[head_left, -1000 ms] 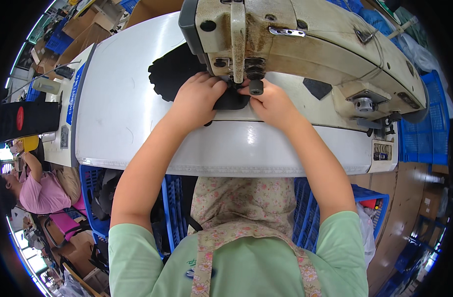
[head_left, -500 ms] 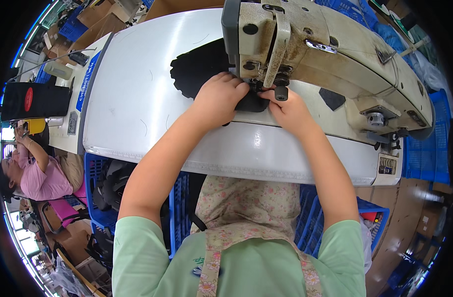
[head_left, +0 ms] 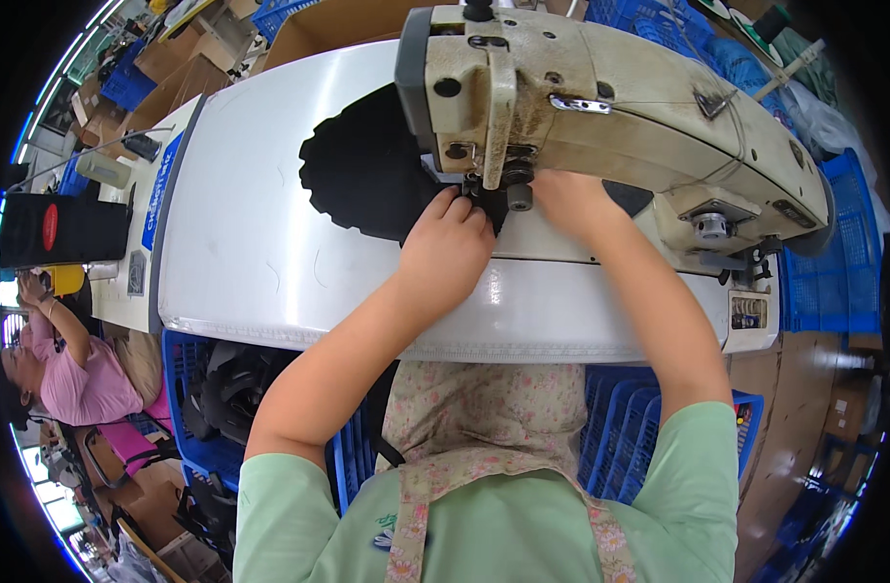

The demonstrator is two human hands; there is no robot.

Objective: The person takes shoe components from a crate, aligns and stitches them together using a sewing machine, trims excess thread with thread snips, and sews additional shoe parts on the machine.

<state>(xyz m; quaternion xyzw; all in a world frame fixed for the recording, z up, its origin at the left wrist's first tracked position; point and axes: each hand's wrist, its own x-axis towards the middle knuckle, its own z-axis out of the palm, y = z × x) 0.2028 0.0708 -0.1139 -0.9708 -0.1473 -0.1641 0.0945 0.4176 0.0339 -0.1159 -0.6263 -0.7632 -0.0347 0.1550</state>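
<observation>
A black fabric piece [head_left: 358,170] with a notched outer edge lies on the white sewing table, its right part under the needle area of an industrial sewing machine [head_left: 620,121]. My left hand [head_left: 450,241] has bent fingers closed at the front edge of this piece, just in front of the presser foot. My right hand [head_left: 569,202] reaches beneath the machine's arm, right of the needle area. Its fingers are hidden behind the machine and slightly blurred. A dark patch [head_left: 628,198] shows on the machine bed beside that wrist.
Blue crates [head_left: 834,253] stand right of the machine, and another blue crate [head_left: 207,389] with black items sits below the table's left edge. Loose threads [head_left: 318,267] lie on the white tabletop [head_left: 241,214]. A person in pink [head_left: 90,374] is at the far left.
My right hand has left the fabric beside the needle and moved right, under the machine's arm. More of the black piece shows to the left, turned somewhat. The whole view has shifted a little.
</observation>
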